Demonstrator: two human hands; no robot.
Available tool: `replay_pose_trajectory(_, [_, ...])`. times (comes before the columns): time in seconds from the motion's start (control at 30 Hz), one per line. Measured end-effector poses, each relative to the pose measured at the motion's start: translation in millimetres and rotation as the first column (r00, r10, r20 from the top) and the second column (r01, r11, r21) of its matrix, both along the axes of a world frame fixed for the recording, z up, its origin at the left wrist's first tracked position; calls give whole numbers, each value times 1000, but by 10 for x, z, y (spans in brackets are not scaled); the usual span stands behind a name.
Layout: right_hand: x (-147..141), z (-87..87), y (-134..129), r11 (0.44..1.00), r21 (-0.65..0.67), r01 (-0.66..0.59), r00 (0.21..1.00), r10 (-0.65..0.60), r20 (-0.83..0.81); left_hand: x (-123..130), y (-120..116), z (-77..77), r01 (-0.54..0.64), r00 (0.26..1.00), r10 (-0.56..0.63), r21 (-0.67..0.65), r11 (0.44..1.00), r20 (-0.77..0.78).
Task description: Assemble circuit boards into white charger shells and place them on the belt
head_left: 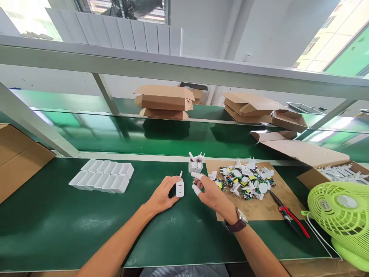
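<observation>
My left hand (164, 194) grips a small white charger (180, 188) between thumb and fingers, low over the green bench. The charger's face shows port slots and a red mark, and a thin white piece sticks up from its top. Just to the right is my right hand (210, 194), with white finger cots on thumb and forefinger. Those two are apart with nothing visible between them; the other fingers curl in and are partly hidden. Beyond its fingertips stand white charger housings (195, 166) with loose white parts and circuit pieces poking out on top.
White open housings (100, 177) stand in two rows at left. A pile of circuit boards (245, 179) lies on a cardboard sheet (230, 215), with red-handled pliers (288, 213) beside it. At right are a green fan (340, 215) and a carton (313, 175) of white parts.
</observation>
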State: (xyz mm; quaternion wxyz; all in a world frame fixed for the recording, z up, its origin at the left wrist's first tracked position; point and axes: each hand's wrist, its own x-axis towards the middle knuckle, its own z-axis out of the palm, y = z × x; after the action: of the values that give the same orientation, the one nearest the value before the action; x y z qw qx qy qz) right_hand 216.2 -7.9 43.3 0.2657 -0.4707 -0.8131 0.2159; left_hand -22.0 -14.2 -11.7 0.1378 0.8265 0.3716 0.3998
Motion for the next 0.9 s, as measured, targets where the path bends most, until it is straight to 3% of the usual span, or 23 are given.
replay_pose_trajectory(0.2, [29,-167,40,994,-111,-21,998,27,56,-8,6,-24,15,1000,-14,-46,999,11])
replay_pose_trajectory(0.27, [82,-215,30,987,-158,-10,1000,10,0,-7,9,-26,23,1000,-23,-57,998,10])
replay_pose_trajectory(0.37, [140,-247,34,968,-242,68,976,-115,-185,-2,14,-21,21,1000,-21,-46,999,-2])
replay_pose_trajectory(0.5, [113,-221,15,914,-404,-14,779,-244,-578,17,18,-6,16,999,-17,-37,999,-27])
replay_pose_trajectory(0.57, [56,-199,-27,902,-427,-68,690,-267,-673,34,19,4,12,999,-13,-35,999,-39])
replay_pose_trajectory(0.67, [-50,-177,-107,923,-379,-67,665,-242,-706,65,25,20,-5,999,6,14,1000,-50])
replay_pose_trajectory(0.8, [-158,-192,-170,983,-182,-13,740,-113,-663,95,33,32,-25,998,32,115,993,-53])
replay_pose_trajectory(0.9, [-194,-242,-173,997,-81,19,783,-65,-619,105,32,31,-41,997,50,147,988,-61])
